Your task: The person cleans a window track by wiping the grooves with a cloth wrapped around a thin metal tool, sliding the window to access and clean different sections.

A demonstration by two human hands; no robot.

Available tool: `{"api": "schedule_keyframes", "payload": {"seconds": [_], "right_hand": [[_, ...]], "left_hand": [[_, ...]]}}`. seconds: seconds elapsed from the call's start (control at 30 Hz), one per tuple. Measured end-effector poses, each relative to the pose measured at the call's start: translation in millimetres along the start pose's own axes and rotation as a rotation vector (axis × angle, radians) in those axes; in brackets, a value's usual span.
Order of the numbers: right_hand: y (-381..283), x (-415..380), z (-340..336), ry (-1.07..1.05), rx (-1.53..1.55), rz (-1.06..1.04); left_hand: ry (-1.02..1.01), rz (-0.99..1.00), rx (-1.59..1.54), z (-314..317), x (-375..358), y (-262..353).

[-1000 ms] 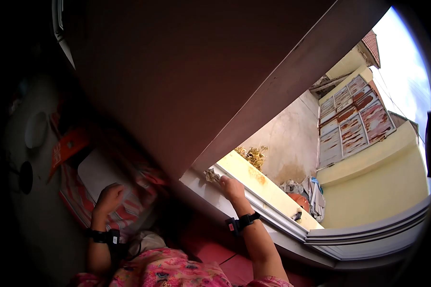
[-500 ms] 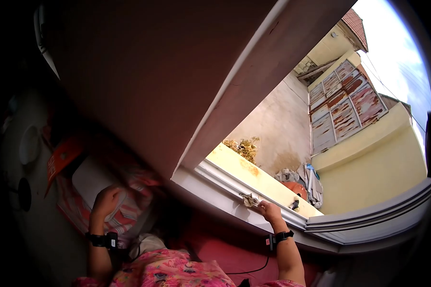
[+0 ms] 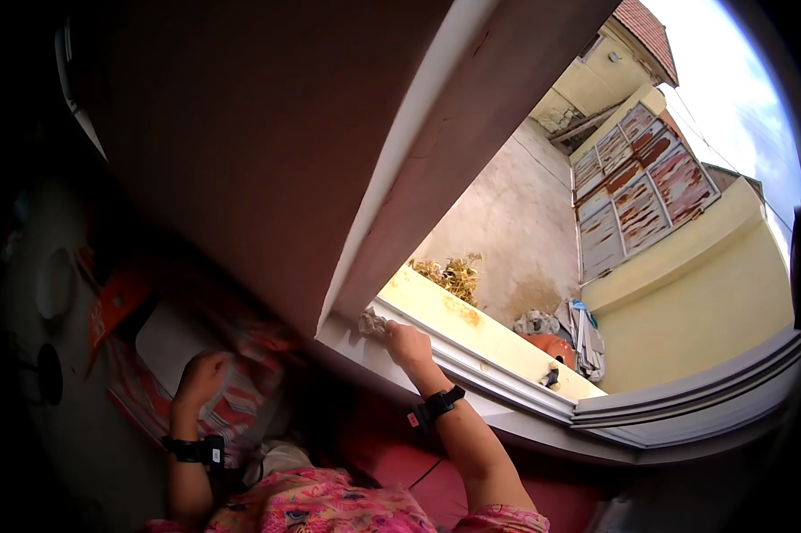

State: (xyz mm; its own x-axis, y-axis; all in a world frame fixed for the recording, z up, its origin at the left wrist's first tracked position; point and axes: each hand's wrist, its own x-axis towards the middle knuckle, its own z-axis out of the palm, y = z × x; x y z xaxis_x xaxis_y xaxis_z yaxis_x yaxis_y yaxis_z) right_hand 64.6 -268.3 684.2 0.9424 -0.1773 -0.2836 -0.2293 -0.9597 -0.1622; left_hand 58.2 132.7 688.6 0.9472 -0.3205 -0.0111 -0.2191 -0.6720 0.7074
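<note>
My right hand [image 3: 409,345] is closed on a crumpled, greyish cloth [image 3: 373,323] at the left corner of the white window sill [image 3: 471,396]. The cloth touches the sill beside the window frame's lower track. My left hand [image 3: 203,380] hangs at the lower left, above a red-and-white striped fabric [image 3: 143,400], its fingers curled together. Whether anything is in it is too dark to make out. Black bands with small devices sit on both wrists.
The open window shows a yellow ledge [image 3: 507,352], dry plants [image 3: 454,277], a rusty metal gate [image 3: 640,191] and a yellow wall. An orange item [image 3: 121,306] and a pale flat object [image 3: 170,342] lie at the left. A dark wall rises ahead.
My right hand has moved left along the sill with the cloth, from near the middle to the corner. My left hand has barely moved.
</note>
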Motion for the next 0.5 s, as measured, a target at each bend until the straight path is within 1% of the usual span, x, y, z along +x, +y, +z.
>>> {"api": "schedule_keyframes", "payload": {"seconds": [0.07,0.13,0.17,0.2,0.3,0.37,0.43,0.5], "right_hand": [[-12.4,9.6,2.5,0.022,-0.007,-0.048],[-2.2,-0.2,-5.0,0.001,-0.005,-0.041],[6.7,-3.6,-11.1,-0.016,-0.006,-0.043],[21.2,-9.1,-7.8,0.010,-0.020,-0.054],[64.8,-35.2,-6.8,-0.008,-0.022,0.036],[99.5,-53.5,-5.4,-0.022,-0.036,0.040],[113.4,-70.9,-16.0,-0.031,-0.043,0.097],[126.5,-75.1,-10.2,-0.028,-0.045,0.095]], "left_hand": [[-0.022,-0.016,0.024,-3.2,2.0,7.1],[-0.019,0.005,0.015,-3.0,0.9,5.0],[-0.007,0.023,0.005,-2.4,2.5,4.3],[-0.003,0.025,0.004,-3.3,3.0,4.5],[-0.002,0.005,-0.010,-7.0,-3.5,-0.1],[0.028,-0.024,-0.011,-7.6,-10.4,-11.9],[0.012,-0.051,0.020,-8.5,-16.6,-25.8],[-0.006,-0.078,0.052,-9.4,-20.7,-29.6]]}}
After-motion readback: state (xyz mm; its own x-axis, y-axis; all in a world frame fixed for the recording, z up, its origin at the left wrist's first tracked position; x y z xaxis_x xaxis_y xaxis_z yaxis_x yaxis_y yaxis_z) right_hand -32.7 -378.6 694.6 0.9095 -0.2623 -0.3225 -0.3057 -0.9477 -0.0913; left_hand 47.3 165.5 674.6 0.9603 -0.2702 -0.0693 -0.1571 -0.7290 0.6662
